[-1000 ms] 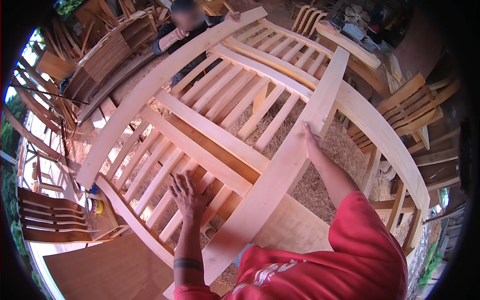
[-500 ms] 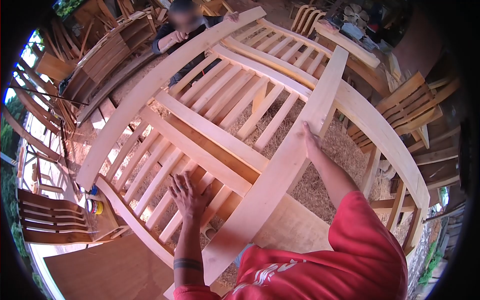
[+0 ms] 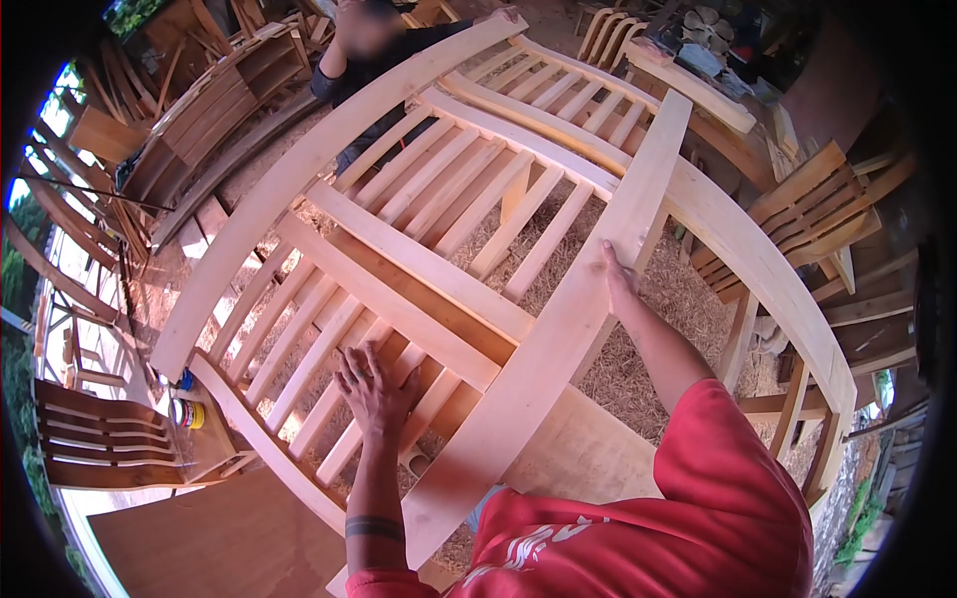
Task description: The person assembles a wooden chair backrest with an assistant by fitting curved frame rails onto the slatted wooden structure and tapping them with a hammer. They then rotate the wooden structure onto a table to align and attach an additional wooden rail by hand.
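Note:
A large pale wooden frame with rows of slats lies in front of me. Over the lower slats, my left hand is open with its fingers spread; whether it presses on them is hard to tell. A long wide wooden board runs diagonally along the near side of the frame. My right hand grips this board's right edge, thumb on the top face and the other fingers mostly hidden. A curved wooden rail forms the far side.
Across the frame, another person rests one hand on the far end of the curved rail. A slatted panel and a can with a yellow label stand at left. More slatted pieces lean at right. Shavings cover the ground.
The other person has raised one forearm toward the head and shifted slightly. Both my hands and the frame stay practically where they were.

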`<state>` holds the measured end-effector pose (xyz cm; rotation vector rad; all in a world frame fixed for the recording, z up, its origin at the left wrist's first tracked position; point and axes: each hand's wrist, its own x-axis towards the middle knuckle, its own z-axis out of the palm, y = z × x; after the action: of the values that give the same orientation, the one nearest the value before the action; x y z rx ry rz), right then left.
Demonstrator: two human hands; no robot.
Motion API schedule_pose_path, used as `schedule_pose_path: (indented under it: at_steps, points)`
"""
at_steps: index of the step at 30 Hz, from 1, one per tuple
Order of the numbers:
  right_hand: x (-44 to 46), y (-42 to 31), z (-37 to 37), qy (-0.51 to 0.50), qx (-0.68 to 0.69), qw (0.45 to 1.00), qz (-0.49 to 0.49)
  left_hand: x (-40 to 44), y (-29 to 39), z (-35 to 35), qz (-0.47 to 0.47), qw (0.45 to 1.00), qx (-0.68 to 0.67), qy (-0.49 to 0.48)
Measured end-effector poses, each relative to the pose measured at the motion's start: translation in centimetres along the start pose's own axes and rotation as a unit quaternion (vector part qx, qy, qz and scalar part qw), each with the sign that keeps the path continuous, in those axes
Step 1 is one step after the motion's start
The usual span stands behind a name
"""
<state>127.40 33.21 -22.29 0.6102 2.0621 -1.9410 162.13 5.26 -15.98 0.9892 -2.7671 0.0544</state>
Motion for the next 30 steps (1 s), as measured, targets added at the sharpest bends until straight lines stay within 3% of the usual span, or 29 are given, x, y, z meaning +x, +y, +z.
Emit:
schedule_pose_path:
  at_steps: [13,18,30]
  points:
    - [-0.1,0.0,0.0,0.012,-0.034,0.999,-0.017,0.0,-0.1,0.0,0.014,1.000,-0.012,0.025]
    - [-1.2,-1.1,0.1,0.015,0.011,0.999,0.029,0.1,0.1,-0.3,-0.001,1.000,0.004,-0.014]
    - [-2.2,-1.6,0.0,-0.032,0.003,0.999,0.005,0.0,0.1,-0.4,-0.005,1.000,0.006,-0.022]
